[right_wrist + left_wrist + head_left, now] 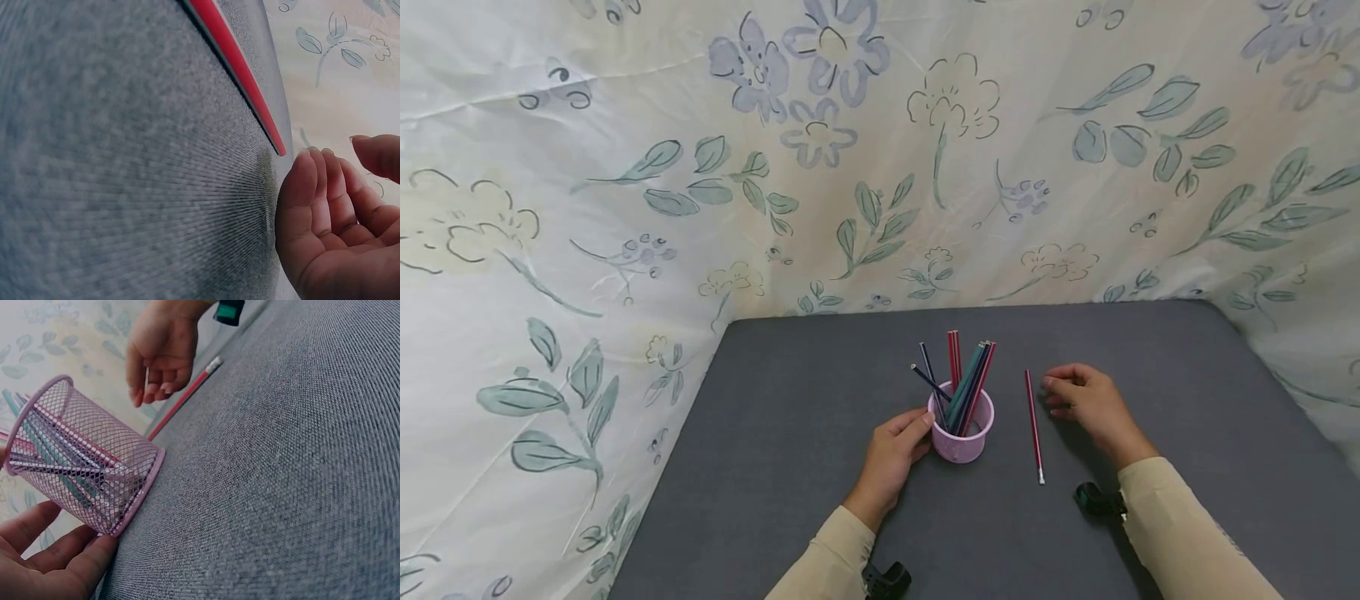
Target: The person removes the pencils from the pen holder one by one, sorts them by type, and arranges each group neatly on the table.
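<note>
A pink mesh pencil cup [959, 448] stands upright on the grey table, holding several pencils [967, 387] in red, dark and green. My left hand [891, 454] holds the cup at its left side, thumb up at the rim; the left wrist view shows its fingers [69, 553] against the mesh near the base. To the right of the cup lies a single red pencil [1034, 429], its white eraser end [214, 364] toward me. Just right of that pencil my right hand [1093, 408] hovers with loosely bent fingers and nothing in them. In the right wrist view its fingertips are near the pencil's far end [279, 149].
Grey cloth [805, 433] covers the table around the cup. Behind and on the left hangs a white floral curtain [850, 233] along the table's edges. Each wrist carries a black strapped device, such as the one at the right sleeve [1099, 502].
</note>
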The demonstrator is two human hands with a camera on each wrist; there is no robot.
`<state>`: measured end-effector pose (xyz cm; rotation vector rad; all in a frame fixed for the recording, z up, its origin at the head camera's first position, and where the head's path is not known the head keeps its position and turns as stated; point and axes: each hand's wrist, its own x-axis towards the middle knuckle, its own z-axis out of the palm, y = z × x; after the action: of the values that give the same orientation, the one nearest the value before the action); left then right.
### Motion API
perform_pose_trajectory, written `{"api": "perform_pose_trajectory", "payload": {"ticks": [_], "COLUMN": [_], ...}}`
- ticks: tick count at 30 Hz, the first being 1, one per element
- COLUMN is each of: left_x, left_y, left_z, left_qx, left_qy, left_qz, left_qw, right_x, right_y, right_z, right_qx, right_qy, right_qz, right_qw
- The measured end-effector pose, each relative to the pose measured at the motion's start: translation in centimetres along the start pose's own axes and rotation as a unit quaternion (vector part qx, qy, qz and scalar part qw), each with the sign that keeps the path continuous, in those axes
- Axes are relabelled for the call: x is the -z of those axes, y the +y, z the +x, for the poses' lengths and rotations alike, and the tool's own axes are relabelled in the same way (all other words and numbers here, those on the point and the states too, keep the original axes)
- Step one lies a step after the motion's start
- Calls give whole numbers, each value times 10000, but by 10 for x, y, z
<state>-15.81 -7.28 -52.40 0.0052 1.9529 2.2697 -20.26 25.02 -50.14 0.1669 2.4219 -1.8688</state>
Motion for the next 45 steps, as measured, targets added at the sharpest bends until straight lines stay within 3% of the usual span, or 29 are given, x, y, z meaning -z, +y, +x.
{"api": "perform_pose_trajectory", "payload": {"ticks": [23,34,45], "left_x": [-1,-2,-2], "left_y": [0,0,-2], "left_z": [0,-2,0], "left_qx": [10,32,-2], "left_qy": [24,88,41], "left_qz": [3,-47,-80], "left_qw": [10000,9999,10000], "right_x": [-6,-17,-28], "right_y": [-11,-20,-33], "right_z": [-3,-8,-18], "right_qx": [348,746,1098], "right_qy": [-127,-118,-72], "right_qz": [32,428,344], "right_qw": [9993,9962,9933]}}
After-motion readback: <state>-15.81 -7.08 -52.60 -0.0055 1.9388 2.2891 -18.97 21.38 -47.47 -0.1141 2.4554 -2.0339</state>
